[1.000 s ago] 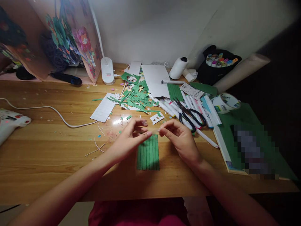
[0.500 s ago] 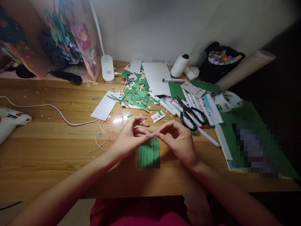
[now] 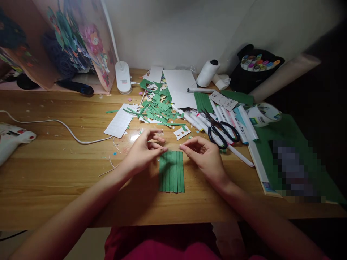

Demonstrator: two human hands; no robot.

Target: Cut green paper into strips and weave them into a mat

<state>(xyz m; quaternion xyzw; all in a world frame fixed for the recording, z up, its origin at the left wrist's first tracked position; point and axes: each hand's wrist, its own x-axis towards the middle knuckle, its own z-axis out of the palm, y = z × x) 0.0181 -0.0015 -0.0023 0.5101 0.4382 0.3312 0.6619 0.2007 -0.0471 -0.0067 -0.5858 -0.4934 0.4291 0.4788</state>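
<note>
A rectangle of green paper point(image 3: 171, 172) with several lengthwise creases or strips lies flat near the table's front edge. Above its upper left corner is my left hand point(image 3: 145, 151), thumb and a finger pinched together while other fingers stretch out. Off the paper's upper right corner, my right hand point(image 3: 207, 159) also pinches with thumb and index finger; a tiny pale bit seems to show at the tips. What either pinch holds is too small to make out. A gap separates the hands, leaving the green paper fully visible between them.
Black-handled scissors point(image 3: 221, 131) lie on white markers point(image 3: 195, 119) to the right. Green paper scraps point(image 3: 159, 104) are heaped behind the hands. A white glue gun point(image 3: 15, 139) lies far left, a tape roll point(image 3: 264, 115) at right, and a lamp base point(image 3: 123, 78) at the back.
My fingertips, which met above the green paper's top edge, have moved apart, left hand leftward and right hand slightly right. The paper's top edge now shows.
</note>
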